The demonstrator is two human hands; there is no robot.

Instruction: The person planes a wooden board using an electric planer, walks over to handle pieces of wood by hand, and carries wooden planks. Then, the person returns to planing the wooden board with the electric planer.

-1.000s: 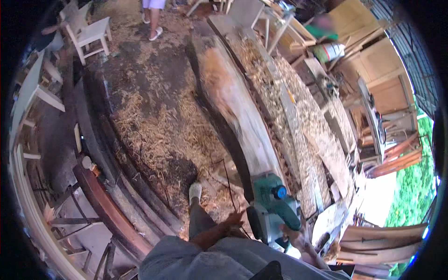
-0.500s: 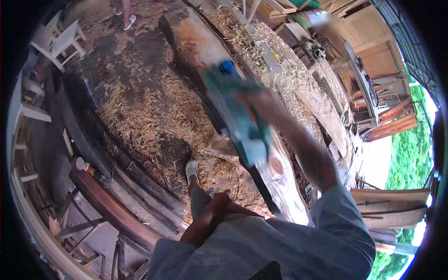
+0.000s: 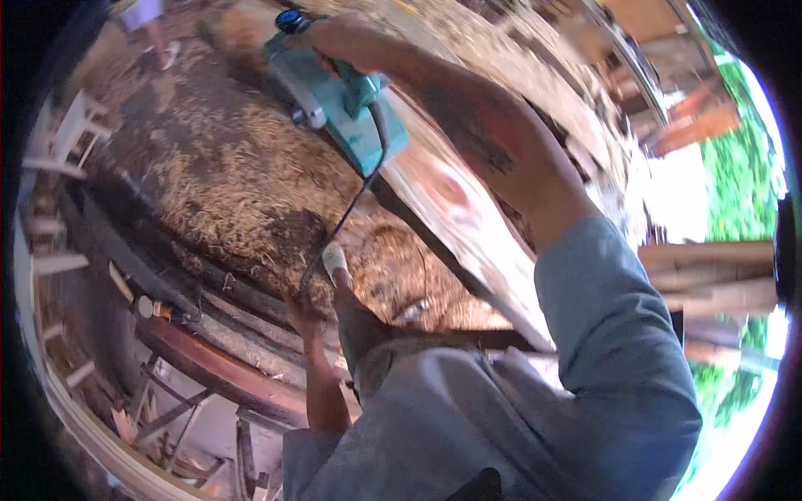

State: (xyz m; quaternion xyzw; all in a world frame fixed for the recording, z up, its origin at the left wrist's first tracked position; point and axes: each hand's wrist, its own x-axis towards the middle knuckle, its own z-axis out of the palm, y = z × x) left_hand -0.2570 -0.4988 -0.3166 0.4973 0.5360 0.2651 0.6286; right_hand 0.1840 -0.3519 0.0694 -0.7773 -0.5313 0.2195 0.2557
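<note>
Atop the slab (image 3: 455,196) sits the planer (image 3: 322,96), my right hand (image 3: 338,46) curled round it, arm (image 3: 493,125) outstretched; left of the slab, my left hand (image 3: 306,311) hangs low, fingers too blurred to tell.

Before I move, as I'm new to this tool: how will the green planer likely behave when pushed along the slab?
The planer is probably stiff and fairly heavy, given its blocky housing. Its long body lies along the slab, so it should slide rather than roll. The curving cord looks floppy and may drag.

The lone view looks forward and down from the head (the person's lap close below).
</note>
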